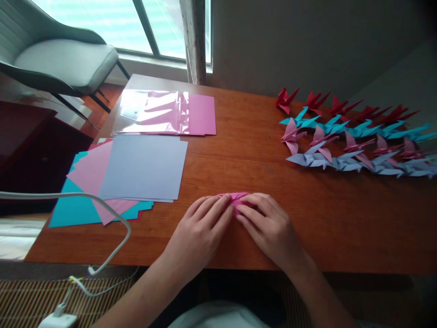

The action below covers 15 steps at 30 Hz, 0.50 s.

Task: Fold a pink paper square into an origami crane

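A small folded piece of pink paper (235,198) lies on the wooden table (252,155) near its front edge. My left hand (201,228) and my right hand (269,225) both rest on it, fingertips pressed together over the fold. Most of the pink piece is hidden under my fingers. Rows of finished paper cranes (348,136) in red, teal, pink and lavender lie at the right of the table, apart from my hands.
A stack of flat sheets (143,166), lavender on top of pink and teal, lies at the left. Behind it is a clear plastic sleeve with pink paper (167,113). A white cable (102,209) crosses the front left corner. A grey chair (64,57) stands by the window.
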### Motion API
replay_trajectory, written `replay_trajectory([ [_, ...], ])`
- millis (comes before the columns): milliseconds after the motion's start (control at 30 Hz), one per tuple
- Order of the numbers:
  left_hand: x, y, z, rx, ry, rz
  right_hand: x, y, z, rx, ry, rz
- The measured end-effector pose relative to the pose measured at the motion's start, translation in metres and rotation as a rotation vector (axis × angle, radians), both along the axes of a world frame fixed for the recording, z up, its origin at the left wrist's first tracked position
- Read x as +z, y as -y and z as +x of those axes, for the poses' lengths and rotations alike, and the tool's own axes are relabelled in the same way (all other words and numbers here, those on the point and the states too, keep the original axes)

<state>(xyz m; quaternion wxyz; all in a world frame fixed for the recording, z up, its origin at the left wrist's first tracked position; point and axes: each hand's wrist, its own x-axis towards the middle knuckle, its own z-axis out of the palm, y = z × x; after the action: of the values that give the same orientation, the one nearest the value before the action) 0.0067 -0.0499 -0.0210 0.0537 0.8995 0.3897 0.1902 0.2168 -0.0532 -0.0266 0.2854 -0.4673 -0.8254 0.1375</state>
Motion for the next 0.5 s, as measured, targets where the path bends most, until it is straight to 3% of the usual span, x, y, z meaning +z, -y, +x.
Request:
replay_trajectory([
  [267, 0.007, -0.016, -0.001, -0.05, -0.008, -0.012, 0.004, -0.008, 0.012, 0.118, 0.069, 0.073],
  [500, 0.004, -0.015, -0.004, -0.036, 0.056, -0.048, 0.005, -0.012, 0.013, 0.14, 0.054, 0.083],
])
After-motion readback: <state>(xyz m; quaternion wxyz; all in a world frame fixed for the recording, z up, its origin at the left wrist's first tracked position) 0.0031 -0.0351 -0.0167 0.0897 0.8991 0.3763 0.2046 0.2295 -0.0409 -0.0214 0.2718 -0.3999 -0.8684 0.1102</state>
